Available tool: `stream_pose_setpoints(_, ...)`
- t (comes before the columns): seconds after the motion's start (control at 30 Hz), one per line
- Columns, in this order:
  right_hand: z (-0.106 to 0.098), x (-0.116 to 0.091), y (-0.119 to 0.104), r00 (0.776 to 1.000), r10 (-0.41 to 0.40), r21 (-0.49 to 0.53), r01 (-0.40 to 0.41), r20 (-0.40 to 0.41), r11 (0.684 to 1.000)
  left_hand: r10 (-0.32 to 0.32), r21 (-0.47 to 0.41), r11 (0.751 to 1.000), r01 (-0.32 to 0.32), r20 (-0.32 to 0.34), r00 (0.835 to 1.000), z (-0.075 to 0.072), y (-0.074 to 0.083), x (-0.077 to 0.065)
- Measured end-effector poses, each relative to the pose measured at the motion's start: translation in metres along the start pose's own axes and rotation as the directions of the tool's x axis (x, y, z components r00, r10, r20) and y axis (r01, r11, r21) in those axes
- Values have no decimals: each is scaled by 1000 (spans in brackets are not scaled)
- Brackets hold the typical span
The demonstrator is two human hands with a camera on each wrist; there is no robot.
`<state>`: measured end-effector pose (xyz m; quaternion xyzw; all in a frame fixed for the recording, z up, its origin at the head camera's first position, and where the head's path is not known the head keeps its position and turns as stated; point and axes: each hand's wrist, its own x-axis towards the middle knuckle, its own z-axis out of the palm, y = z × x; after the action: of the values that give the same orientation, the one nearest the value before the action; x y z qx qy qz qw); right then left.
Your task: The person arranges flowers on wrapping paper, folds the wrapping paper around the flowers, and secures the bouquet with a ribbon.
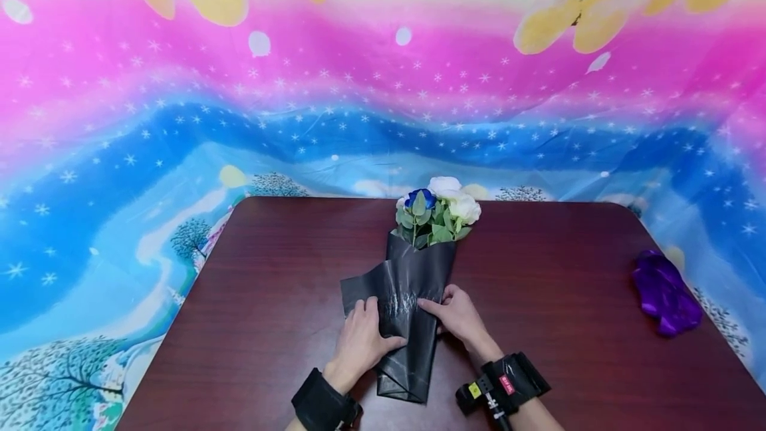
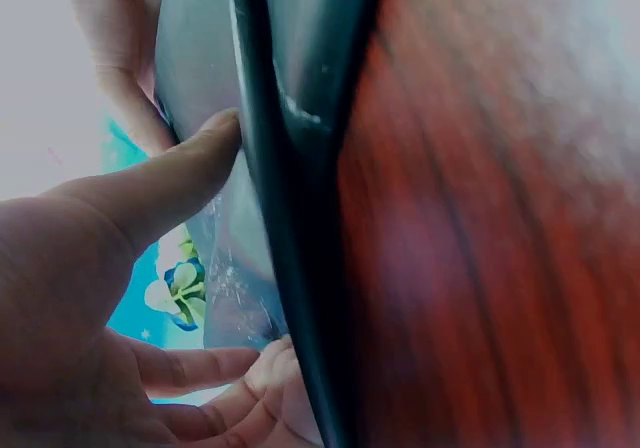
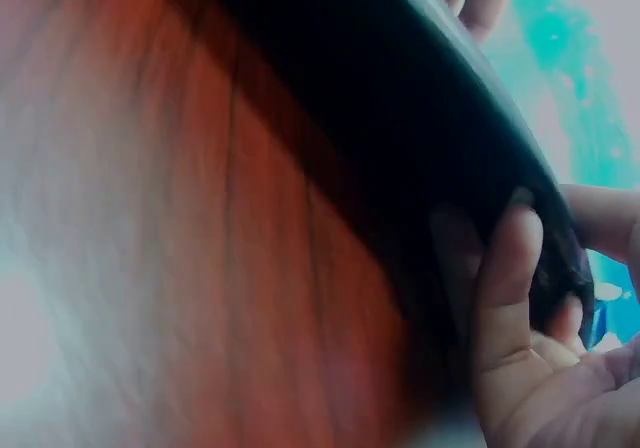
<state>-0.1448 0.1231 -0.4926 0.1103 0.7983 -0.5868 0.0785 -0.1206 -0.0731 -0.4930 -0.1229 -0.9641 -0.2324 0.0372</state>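
Note:
A bouquet of white and blue artificial-looking roses [image 1: 445, 201] with green leaves lies on the table, its stems hidden in black wrapping paper [image 1: 419, 271]. The paper is folded over at the front, with a loose flap sticking out to the left and a narrow folded bottom end. My left hand [image 1: 362, 338] rests on the left part of the paper, thumb spread away from the fingers. On the right, my right hand [image 1: 457, 314] pinches the paper's side edge, thumb on top and other fingers partly hidden beneath. In the right wrist view, fingers [image 3: 512, 258] touch the dark paper.
A crumpled shiny purple bundle [image 1: 667, 292] lies near the right edge of the dark red-brown wooden table [image 1: 287, 238]. Behind the table hangs a printed pink and blue cloth [image 1: 371, 85]. Each wrist wears a black strap.

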Motion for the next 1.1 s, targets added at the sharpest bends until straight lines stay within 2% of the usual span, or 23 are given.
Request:
stream_pose_setpoints(0.1, 4, 2, 2, 998, 47, 168, -52, 37, 984, 8, -7, 1000, -8, 3, 1000, -1, -2, -1)
stream_pose_setpoints(0.17, 5, 3, 3, 995, 62, 223, -77, 73, 972, 15, -9, 1000, -15, 12, 1000, -2, -3, -1)
stream_pose_setpoints(0.23, 7, 4, 2, 993, 61, 213, -81, 99, 974, 13, -7, 1000, -12, 33, 999, -3, -3, -1)
stream_pose_setpoints(0.3, 10, 4, 1, 995, 35, 151, -49, 98, 987, 9, -5, 1000, -9, 47, 999, -4, -4, -1)
stream_pose_setpoints(0.4, 15, 2, -2, 998, -14, 72, 9, 60, 997, 9, 3, 1000, -9, 68, 998, -4, -4, -2)
stream_pose_setpoints(0.53, 23, -3, -9, 998, -70, 66, 69, 12, 995, 23, 3, 1000, -23, 73, 997, -3, -5, -1)
stream_pose_setpoints(0.63, 28, -5, -16, 998, -63, 64, 63, 2, 996, 32, -2, 999, -32, 64, 997, -2, -5, 0)
stream_pose_setpoints(0.77, 32, -5, -20, 1000, -15, 108, 13, 14, 994, 45, -20, 999, -44, 56, 997, 0, -5, 0)
stream_pose_setpoints(0.87, 34, -5, -17, 999, -3, 227, -5, 33, 974, 43, -30, 999, -41, 62, 997, 0, -5, -2)
stream_pose_setpoints(0.97, 37, -5, -12, 999, -8, 365, -7, 41, 931, 38, -29, 999, -36, 65, 997, -2, -5, -4)
stream_pose_setpoints(1.1, 36, -7, -10, 1000, -26, 441, 18, 10, 897, 36, -50, 998, -33, 67, 997, -6, -5, -6)
